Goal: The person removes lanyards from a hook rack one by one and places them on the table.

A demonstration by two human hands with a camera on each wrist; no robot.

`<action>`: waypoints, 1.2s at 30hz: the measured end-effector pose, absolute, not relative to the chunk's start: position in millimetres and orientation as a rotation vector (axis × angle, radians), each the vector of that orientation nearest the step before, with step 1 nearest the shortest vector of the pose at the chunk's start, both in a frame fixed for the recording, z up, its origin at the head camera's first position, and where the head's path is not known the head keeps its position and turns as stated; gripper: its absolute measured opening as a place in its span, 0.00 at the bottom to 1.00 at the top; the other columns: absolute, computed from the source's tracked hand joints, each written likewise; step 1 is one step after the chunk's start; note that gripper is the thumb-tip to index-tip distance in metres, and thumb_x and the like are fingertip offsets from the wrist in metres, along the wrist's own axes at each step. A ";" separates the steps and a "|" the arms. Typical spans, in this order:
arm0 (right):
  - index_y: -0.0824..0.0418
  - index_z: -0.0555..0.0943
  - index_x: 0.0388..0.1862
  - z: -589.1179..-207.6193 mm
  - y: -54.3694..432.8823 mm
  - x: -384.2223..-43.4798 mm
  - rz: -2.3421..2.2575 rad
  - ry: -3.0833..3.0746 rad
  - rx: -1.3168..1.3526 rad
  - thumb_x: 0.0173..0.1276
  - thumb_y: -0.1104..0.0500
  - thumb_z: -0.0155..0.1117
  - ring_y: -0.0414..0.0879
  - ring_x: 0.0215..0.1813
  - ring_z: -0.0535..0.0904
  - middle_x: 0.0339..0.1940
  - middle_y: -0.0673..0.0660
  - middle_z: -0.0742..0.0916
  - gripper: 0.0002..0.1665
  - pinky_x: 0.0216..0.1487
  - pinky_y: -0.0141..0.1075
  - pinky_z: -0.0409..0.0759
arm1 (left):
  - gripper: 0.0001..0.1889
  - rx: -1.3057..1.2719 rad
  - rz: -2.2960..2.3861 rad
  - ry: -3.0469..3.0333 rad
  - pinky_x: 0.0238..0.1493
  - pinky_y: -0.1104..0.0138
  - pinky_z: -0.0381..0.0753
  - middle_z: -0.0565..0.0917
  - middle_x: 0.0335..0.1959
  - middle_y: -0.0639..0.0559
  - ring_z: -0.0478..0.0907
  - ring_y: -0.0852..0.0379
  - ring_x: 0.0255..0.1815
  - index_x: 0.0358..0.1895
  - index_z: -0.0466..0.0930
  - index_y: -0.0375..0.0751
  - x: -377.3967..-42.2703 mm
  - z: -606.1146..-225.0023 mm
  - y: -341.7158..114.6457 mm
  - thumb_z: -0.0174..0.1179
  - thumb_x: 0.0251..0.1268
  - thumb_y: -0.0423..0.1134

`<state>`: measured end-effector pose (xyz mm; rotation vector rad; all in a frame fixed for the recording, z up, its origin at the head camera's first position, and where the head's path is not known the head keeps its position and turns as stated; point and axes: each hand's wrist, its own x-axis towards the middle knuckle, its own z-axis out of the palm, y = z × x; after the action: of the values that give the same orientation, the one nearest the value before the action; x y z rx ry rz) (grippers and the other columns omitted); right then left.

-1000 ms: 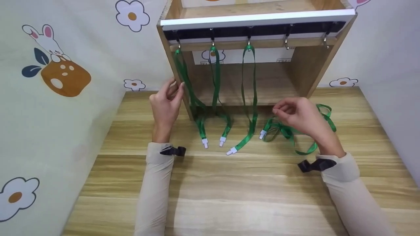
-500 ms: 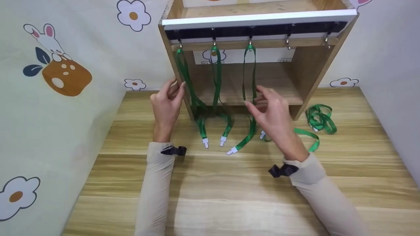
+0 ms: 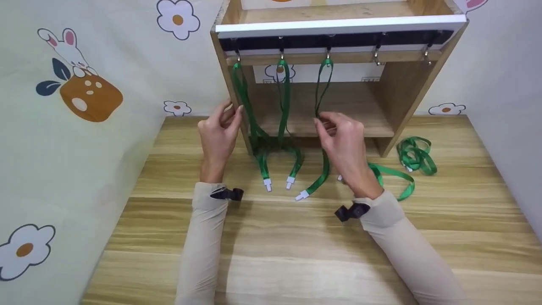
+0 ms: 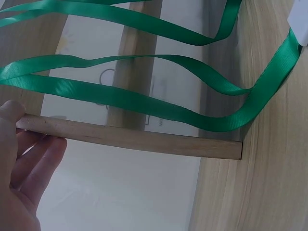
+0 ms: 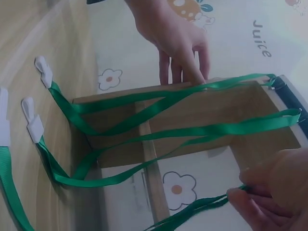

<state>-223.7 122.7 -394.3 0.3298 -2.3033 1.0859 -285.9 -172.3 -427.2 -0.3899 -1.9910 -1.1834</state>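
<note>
Three green straps are hung up: the first strap (image 3: pixel 242 87), the second strap (image 3: pixel 286 97) and the third strap (image 3: pixel 325 169), on the middle hook (image 3: pixel 328 55) near the top. A coiled strap (image 3: pixel 403 157) and a loose strap (image 3: pixel 394 170) lie on the table (image 3: pixel 275 250) at the right, not hung up. The right hand (image 3: pixel 345 140) hides some of the loose strap, so I can't be sure how it lies.

The third strap runs long from top to bottom; its white clip (image 3: pixel 302 195) points to the lower left. The right hand pinches it between thumb and fingertips. The left hand (image 3: pixel 218 137) grips the side board (image 4: pixel 130 138) with bent fingers.

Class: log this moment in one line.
left hand: grips rack side | right hand: pinches rightmost hung lanyard | hooks: three loaded, two bare
</note>
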 end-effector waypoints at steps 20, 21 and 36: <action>0.66 0.93 0.44 -359.4 154.2 -196.3 1.101 -1.867 0.901 0.65 0.73 0.78 0.53 0.40 0.93 0.43 0.62 0.95 0.10 0.50 0.22 0.89 | 0.17 -0.355 -1.235 -1.999 0.45 0.72 0.92 0.92 0.53 0.41 0.94 0.51 0.51 0.57 0.89 0.35 -285.0 -427.4 -172.3 0.71 0.75 0.44; 0.65 0.93 0.45 -358.6 156.9 -192.9 1.083 -1.939 0.956 0.66 0.72 0.78 0.52 0.41 0.93 0.43 0.61 0.95 0.10 0.50 0.21 0.88 | 0.17 -0.353 -1.236 -1.999 0.45 0.72 0.92 0.92 0.54 0.41 0.94 0.51 0.51 0.57 0.89 0.35 -285.2 -427.7 -172.3 0.71 0.75 0.44; 0.62 0.92 0.52 -355.6 181.0 -185.9 1.413 -2.334 1.038 0.71 0.71 0.74 0.41 0.44 0.93 0.48 0.54 0.95 0.13 0.46 0.28 0.92 | 0.16 -0.354 -1.197 -1.982 0.44 0.72 0.92 0.92 0.54 0.41 0.93 0.49 0.52 0.57 0.89 0.34 -287.3 -429.0 -170.3 0.73 0.72 0.38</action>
<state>-185.9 181.0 -355.6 1.0384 -2.3342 1.4128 -287.3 -170.3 -429.0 -0.3539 -1.9817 -1.1974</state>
